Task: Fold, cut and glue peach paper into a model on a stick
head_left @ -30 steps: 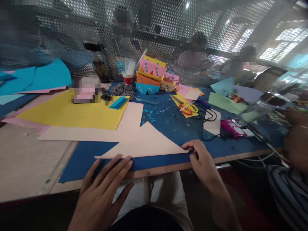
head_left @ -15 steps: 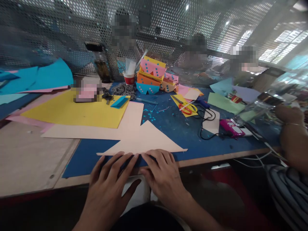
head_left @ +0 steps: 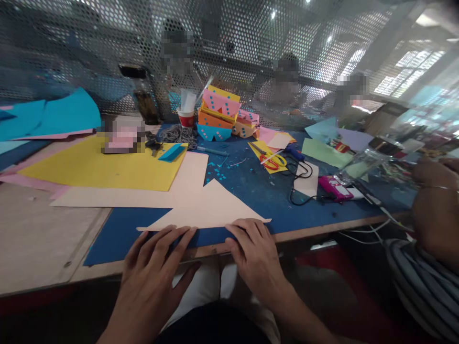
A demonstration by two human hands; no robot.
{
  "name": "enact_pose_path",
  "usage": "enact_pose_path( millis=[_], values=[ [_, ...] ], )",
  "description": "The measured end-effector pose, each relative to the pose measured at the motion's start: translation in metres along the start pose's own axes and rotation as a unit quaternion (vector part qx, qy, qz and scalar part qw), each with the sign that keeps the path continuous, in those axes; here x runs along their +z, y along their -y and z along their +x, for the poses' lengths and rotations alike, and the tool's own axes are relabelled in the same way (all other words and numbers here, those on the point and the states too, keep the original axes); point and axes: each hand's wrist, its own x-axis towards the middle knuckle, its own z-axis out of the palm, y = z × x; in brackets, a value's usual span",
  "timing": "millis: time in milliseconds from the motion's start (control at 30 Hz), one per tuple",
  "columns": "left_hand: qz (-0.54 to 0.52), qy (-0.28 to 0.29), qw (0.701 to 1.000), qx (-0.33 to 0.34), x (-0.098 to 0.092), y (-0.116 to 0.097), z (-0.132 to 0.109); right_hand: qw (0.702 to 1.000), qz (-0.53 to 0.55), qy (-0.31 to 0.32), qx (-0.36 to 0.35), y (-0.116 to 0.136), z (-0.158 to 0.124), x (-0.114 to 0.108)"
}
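A peach sheet of paper (head_left: pixel 211 205), folded into a triangle, lies on the blue tabletop with its long folded edge toward me. My left hand (head_left: pixel 158 267) rests its fingertips along the left part of that edge, fingers stretched out and thumb apart. On the right part of the same edge lie the fingertips of my right hand (head_left: pixel 254 253), its fingers extended and close together. Neither hand grasps the paper; both press on it from above. A larger peach sheet (head_left: pixel 191 174) lies behind the triangle, partly under a yellow sheet (head_left: pixel 143 167).
Scissors (head_left: pixel 270 159) lie on a yellow scrap, near a magenta box (head_left: pixel 335 188) with cables. Decorated paper pieces (head_left: pixel 218 114), a red-and-white cup (head_left: pixel 186 117) and grey cord (head_left: pixel 179 136) stand at the back by a perforated metal screen. Another person's arm (head_left: pixel 435 205) is at right.
My right hand has slid right along the folded edge, widening the gap between my hands. The left hand stays at the left part. The view has shifted slightly.
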Motion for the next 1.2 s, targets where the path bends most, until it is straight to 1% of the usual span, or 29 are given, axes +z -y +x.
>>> enact_pose_path(
  millis=[100, 167, 300, 433, 667, 867, 900, 1067, 1200],
  values=[
    [0.0, 0.0, 1.0, 0.001, -0.001, 0.006, -0.004, 1.0, 0.005, -0.025, 0.008, -0.012, -0.004, -0.009],
    [0.0, -0.001, 1.0, 0.007, 0.0, 0.009, -0.007, 0.999, 0.01, -0.03, 0.013, -0.02, -0.007, -0.015],
    [-0.002, -0.019, 1.0, 0.008, 0.0, 0.012, -0.008, 0.999, 0.026, -0.029, 0.017, -0.032, -0.009, -0.022],
    [-0.008, -0.006, 1.0, -0.004, -0.001, 0.011, -0.008, 0.999, 0.031, -0.014, 0.01, -0.04, -0.007, -0.024],
    [-0.003, -0.002, 1.0, -0.003, -0.005, 0.016, -0.012, 1.0, 0.029, 0.009, 0.003, -0.047, 0.001, -0.028],
    [-0.007, 0.009, 1.0, -0.021, -0.005, 0.018, -0.011, 0.999, 0.041, -0.002, -0.017, -0.05, 0.002, -0.026],
    [-0.005, 0.002, 1.0, -0.021, -0.006, 0.018, -0.011, 0.999, 0.042, -0.003, -0.017, -0.051, 0.002, -0.026],
    [-0.004, 0.007, 1.0, -0.026, -0.009, 0.02, -0.013, 0.999, 0.049, 0.006, -0.011, -0.053, 0.003, -0.026],
    [-0.01, 0.014, 0.999, -0.047, -0.011, 0.025, -0.016, 0.998, 0.052, 0.021, -0.004, -0.055, 0.005, -0.028]
  ],
)
